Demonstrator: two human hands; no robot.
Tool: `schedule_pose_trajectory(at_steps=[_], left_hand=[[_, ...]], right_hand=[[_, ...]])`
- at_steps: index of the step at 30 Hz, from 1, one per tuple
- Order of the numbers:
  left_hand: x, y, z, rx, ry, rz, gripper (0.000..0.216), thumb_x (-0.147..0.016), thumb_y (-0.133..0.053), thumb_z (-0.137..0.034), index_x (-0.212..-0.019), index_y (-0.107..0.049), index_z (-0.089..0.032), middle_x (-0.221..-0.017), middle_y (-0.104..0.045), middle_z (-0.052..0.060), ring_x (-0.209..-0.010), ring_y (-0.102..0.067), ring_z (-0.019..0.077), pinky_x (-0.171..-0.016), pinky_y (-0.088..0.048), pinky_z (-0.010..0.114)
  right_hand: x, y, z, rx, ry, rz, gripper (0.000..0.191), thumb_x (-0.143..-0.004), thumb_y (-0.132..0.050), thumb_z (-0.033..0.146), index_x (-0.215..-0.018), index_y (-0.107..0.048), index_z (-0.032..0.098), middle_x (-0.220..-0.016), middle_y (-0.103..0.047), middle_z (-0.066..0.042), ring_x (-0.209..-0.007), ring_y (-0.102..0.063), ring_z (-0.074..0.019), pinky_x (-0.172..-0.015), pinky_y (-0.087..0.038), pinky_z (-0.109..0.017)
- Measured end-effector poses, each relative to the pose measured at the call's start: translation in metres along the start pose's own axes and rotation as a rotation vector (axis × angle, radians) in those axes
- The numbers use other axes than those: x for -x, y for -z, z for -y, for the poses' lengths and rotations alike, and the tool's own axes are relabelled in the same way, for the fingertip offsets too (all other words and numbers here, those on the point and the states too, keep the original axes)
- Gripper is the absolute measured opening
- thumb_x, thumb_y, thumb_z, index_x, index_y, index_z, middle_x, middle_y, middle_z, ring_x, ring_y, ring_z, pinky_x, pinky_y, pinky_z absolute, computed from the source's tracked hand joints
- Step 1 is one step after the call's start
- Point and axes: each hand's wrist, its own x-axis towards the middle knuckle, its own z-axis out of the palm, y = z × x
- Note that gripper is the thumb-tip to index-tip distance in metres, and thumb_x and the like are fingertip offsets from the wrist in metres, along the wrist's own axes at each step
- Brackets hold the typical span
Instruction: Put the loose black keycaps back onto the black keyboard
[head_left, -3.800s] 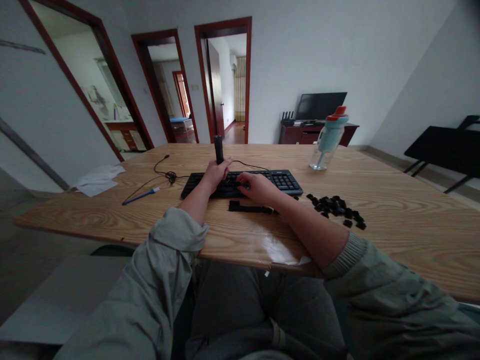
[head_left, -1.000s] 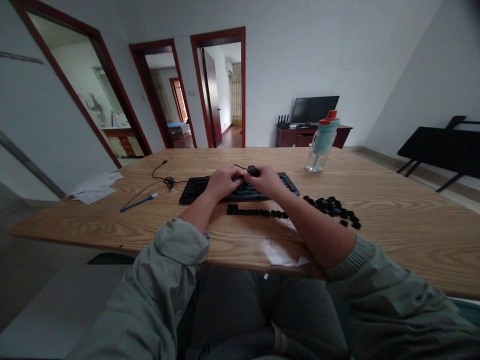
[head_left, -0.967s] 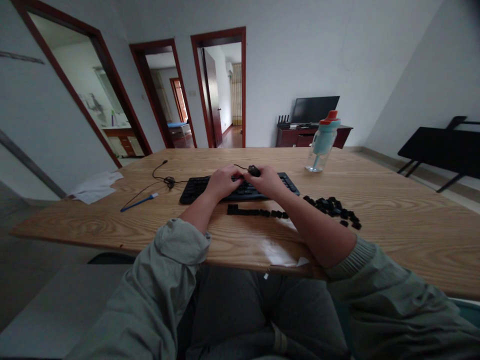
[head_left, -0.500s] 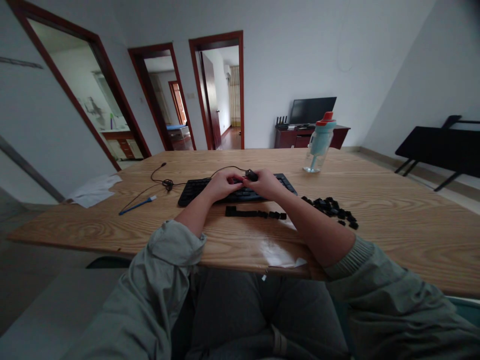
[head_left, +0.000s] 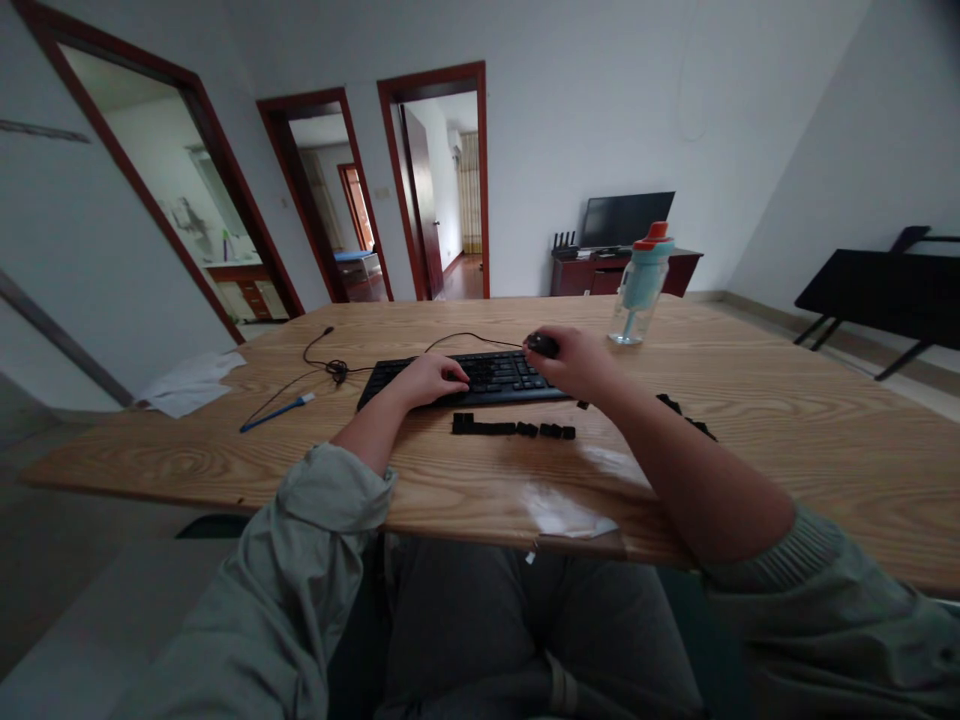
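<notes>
A black keyboard (head_left: 491, 375) lies on the wooden table (head_left: 787, 420) in front of me. My left hand (head_left: 431, 379) rests on its left half, fingers loosely bent on the keys, nothing seen in them. My right hand (head_left: 576, 362) hovers over the keyboard's right end, closed around a small black tool (head_left: 541, 345) whose rounded end sticks out toward the left. A row of loose black keycaps (head_left: 514, 429) lies just in front of the keyboard. A pile of keycaps (head_left: 688, 417) sits to the right, mostly hidden behind my right forearm.
A teal water bottle (head_left: 640, 285) with an orange cap stands behind the keyboard at the right. A coiled black cable (head_left: 330, 366), a blue pen (head_left: 276, 412) and white paper (head_left: 191, 383) lie to the left. Doorways, a TV stand and a black folding table sit beyond.
My hands were together over the keyboard's middle, both on the black tool. The right hand has carried it to the right end, and the left has dropped onto the keys.
</notes>
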Motion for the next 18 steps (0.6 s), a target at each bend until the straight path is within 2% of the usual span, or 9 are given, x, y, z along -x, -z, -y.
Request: schedule_pose_trajectory(at_steps=[4, 10, 13, 18], left_hand=[[0.0, -0.003, 0.007, 0.003, 0.003, 0.05, 0.018, -0.076, -0.071, -0.031, -0.088, -0.079, -0.02, -0.088, -0.078, 0.005, -0.077, -0.069, 0.0175, -0.073, -0.051, 0.028], [0.002, 0.002, 0.008, -0.041, 0.043, 0.077, 0.024, -0.074, -0.071, -0.034, -0.093, -0.081, -0.023, -0.081, -0.078, 0.004, -0.073, -0.068, 0.0188, -0.069, -0.051, 0.027], [0.003, 0.005, 0.007, -0.049, 0.044, 0.081, 0.024, -0.074, -0.07, -0.033, -0.093, -0.081, -0.024, -0.08, -0.078, 0.003, -0.073, -0.069, 0.0191, -0.069, -0.051, 0.027], [0.003, 0.004, 0.004, -0.036, 0.025, 0.06, 0.026, -0.076, -0.069, -0.035, -0.097, -0.08, -0.024, -0.091, -0.079, 0.004, -0.079, -0.07, 0.0196, -0.074, -0.052, 0.028]], right_hand=[[0.014, 0.021, -0.02, 0.01, -0.007, -0.016, 0.016, -0.083, -0.059, 0.03, -0.083, -0.071, 0.019, -0.079, -0.072, -0.008, -0.071, -0.063, -0.0227, -0.064, -0.043, -0.032], [0.022, 0.036, -0.046, 0.026, -0.058, -0.028, 0.02, -0.084, -0.06, 0.035, -0.083, -0.071, 0.018, -0.078, -0.071, -0.009, -0.072, -0.062, -0.0234, -0.064, -0.043, -0.033], [0.022, 0.037, -0.049, 0.038, -0.06, -0.02, 0.02, -0.084, -0.061, 0.036, -0.083, -0.072, 0.019, -0.077, -0.071, -0.01, -0.072, -0.062, -0.0237, -0.064, -0.044, -0.033], [0.022, 0.037, -0.047, 0.034, -0.059, -0.013, 0.019, -0.083, -0.063, 0.036, -0.085, -0.072, 0.019, -0.074, -0.07, -0.01, -0.072, -0.061, -0.0245, -0.064, -0.043, -0.034]])
